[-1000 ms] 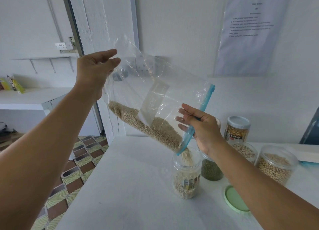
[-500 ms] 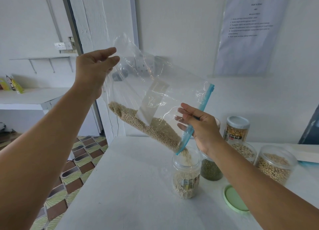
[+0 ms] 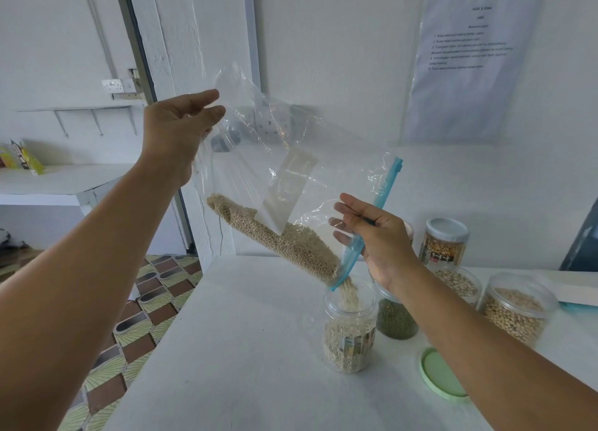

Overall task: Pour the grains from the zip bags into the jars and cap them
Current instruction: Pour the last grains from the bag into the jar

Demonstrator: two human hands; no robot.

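Note:
A clear zip bag [image 3: 291, 178] with a blue zip strip is tilted down to the right above the table. My left hand [image 3: 176, 132] pinches its raised bottom corner. At the bag's mouth, my right hand [image 3: 372, 236] holds the blue zip edge. Pale grains [image 3: 284, 239] slide along the bag's lower edge and stream out of its low corner into an open clear jar [image 3: 349, 327], which is partly filled. A green lid [image 3: 441, 374] lies flat on the table to the right of that jar.
Behind my right wrist stands a jar of dark green grains [image 3: 393, 320]. Further right are a capped jar of yellow kernels [image 3: 445, 242] and two open jars of beige beans [image 3: 514, 307]. The white table [image 3: 246, 349] ends at its left edge over a patterned tile floor [image 3: 142, 304].
Grains have kept flowing from the bag into the jar: the pile in the bag has thinned and slid lower, and the jar's level has risen. Both hands hold nearly the same places.

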